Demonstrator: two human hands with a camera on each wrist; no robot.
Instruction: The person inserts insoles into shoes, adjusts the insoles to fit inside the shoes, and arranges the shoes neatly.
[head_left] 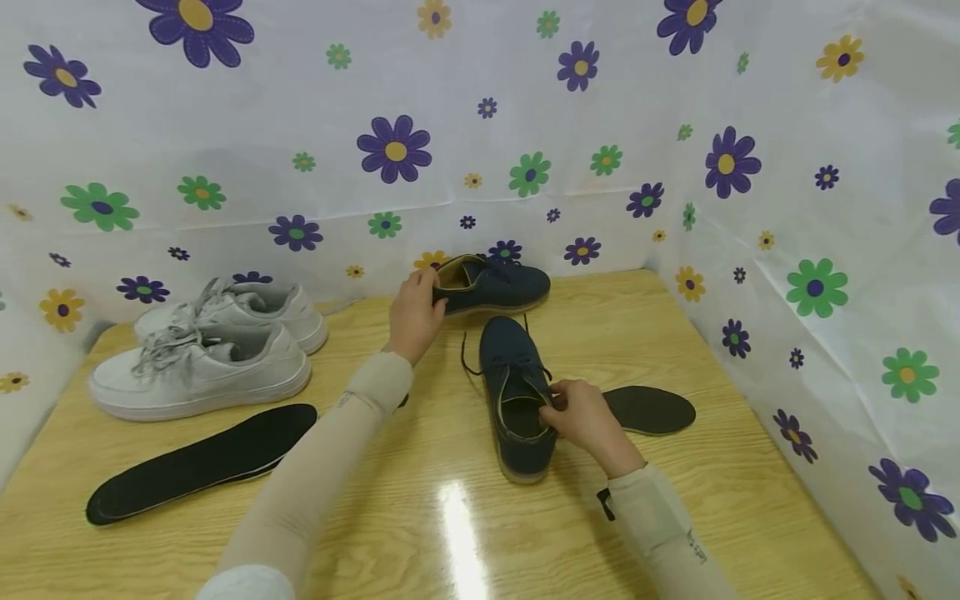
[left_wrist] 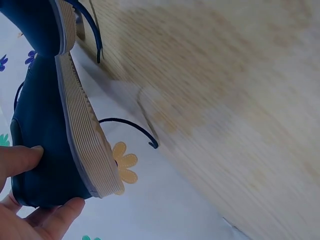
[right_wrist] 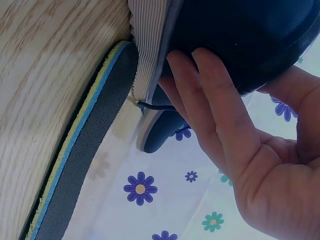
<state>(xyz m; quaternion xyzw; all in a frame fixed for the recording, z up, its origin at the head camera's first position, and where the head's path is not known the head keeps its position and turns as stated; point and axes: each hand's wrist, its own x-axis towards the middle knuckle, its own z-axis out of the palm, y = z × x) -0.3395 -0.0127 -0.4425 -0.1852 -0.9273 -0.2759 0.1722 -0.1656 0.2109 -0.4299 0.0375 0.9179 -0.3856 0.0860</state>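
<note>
My left hand [head_left: 415,315] grips the far navy shoe [head_left: 510,287] by its heel, the toe pointing right. In the left wrist view, the thumb and fingers lie on either side of that heel, above the ribbed pale sole [left_wrist: 82,130]. A second navy shoe [head_left: 504,358] stands nearer, toe away from me, with its laces loose. My right hand [head_left: 585,419] pinches the right rim of its opening. Several fingers [right_wrist: 220,95] rest along the outer side of the shoe in the right wrist view. Right beside it lies a dark grey insole [head_left: 651,410].
Two white lace-up sneakers [head_left: 202,367] stand side by side at the left. In front of them lies a black insole [head_left: 202,462]. A flower-printed sheet [head_left: 465,92] rises behind and to the right of the wooden table [head_left: 405,517].
</note>
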